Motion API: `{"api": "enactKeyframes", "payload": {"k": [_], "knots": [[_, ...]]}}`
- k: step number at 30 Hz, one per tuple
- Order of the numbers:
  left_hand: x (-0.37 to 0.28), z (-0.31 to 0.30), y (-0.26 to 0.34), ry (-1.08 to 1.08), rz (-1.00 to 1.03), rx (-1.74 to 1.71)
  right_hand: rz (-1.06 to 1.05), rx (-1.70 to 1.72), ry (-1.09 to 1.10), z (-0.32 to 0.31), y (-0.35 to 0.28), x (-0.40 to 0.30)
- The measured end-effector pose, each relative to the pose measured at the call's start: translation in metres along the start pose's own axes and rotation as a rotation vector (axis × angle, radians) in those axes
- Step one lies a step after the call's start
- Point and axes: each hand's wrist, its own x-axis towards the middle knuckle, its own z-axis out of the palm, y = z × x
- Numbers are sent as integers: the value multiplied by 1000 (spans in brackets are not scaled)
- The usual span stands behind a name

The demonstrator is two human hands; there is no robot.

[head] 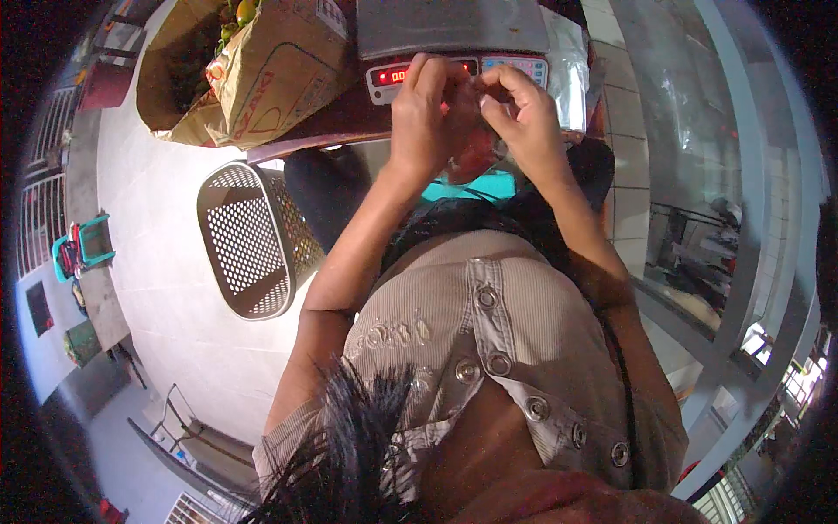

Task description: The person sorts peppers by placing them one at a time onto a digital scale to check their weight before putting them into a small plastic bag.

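Both my hands are raised together at the table's near edge, in front of a digital scale (452,29) with a lit red display and a keypad. A clear plastic bag (473,147) with something reddish inside hangs between them. My left hand (422,111) grips the bag's upper part, its fingers curled. My right hand (524,111) pinches at the top of the bag with thumb and forefinger. The bag's contents are blurred. Left of the scale, a brown paper sack (281,85) stands open with green and orange produce (245,12) inside.
A perforated plastic basket (242,242) stands on the pale floor (150,262) at the left. Clear plastic sheets or bags (568,72) lie right of the scale. Something turquoise (494,185) rests at my lap. A turquoise chair (97,240) is farther left.
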Motion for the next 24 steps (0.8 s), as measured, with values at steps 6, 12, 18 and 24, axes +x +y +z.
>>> {"api": "enactKeyframes", "payload": {"k": [6,12,18,24], "knots": [[7,-11,-10,-219,-66,-187,57,-61,-70,-8,0,4],[-16,-4,-2,-221,-23,-12,126,124,-8,8,10,-2],[-18,-4,6,-208,-9,196,22,-14,11,8,-11,-5],[-16,-12,10,-235,36,154,-64,-45,73,-1,-29,-6]]}}
